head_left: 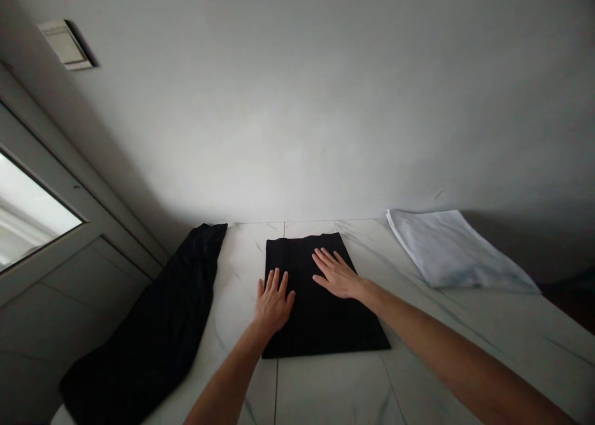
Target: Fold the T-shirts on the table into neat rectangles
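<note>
A folded black cloth [325, 326] lies flat, roughly rectangular, on the white marbled surface [325, 391]. On its left edge rests my left hand [273, 302], fingers spread and pointing away from me. My right hand [335, 273] lies on the upper right part of the same cloth, palm down with the fingers apart. Neither hand grips anything. The cloth beneath my palms is hidden.
Another black cloth [158, 326], loosely laid, runs along the left side of the surface. A folded white cloth [455, 248] lies at the back right. Behind stands a grey wall, with a switch plate [67, 44] and a framed door [93, 227] at left.
</note>
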`<action>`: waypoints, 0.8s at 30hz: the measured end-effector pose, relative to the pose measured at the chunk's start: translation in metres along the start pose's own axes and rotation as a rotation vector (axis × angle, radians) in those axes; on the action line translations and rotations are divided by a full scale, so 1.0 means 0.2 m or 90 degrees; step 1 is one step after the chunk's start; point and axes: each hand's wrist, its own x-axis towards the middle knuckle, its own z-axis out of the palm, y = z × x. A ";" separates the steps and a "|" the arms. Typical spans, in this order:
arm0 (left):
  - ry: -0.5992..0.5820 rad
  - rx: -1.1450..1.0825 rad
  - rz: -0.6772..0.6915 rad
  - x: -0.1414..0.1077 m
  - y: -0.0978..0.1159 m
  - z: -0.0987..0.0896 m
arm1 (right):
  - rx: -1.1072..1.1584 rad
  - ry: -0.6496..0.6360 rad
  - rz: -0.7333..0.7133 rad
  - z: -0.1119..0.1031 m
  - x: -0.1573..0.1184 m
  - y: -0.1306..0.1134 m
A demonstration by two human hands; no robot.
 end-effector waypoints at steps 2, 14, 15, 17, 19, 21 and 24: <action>-0.002 0.005 -0.026 -0.02 0.01 -0.02 | -0.006 0.005 0.021 0.04 -0.10 -0.01; 0.035 -0.229 -0.223 -0.51 -0.19 -0.11 | 0.077 0.250 0.322 0.01 -0.82 0.06; -0.006 -0.282 -0.247 -0.57 -0.20 -0.11 | 0.126 0.228 0.370 0.02 -0.91 0.03; -0.073 -0.392 -0.292 -0.67 -0.19 -0.08 | 0.245 0.157 0.440 0.03 -1.06 -0.04; -0.098 -0.504 -0.342 -0.72 -0.16 -0.04 | 0.375 0.111 0.477 0.04 -1.13 -0.12; -0.096 -0.593 -0.385 -0.71 -0.12 -0.01 | 0.482 0.104 0.509 0.04 -1.13 -0.17; -0.092 -0.643 -0.400 -0.66 -0.08 0.01 | 0.548 0.108 0.562 0.02 -1.05 -0.21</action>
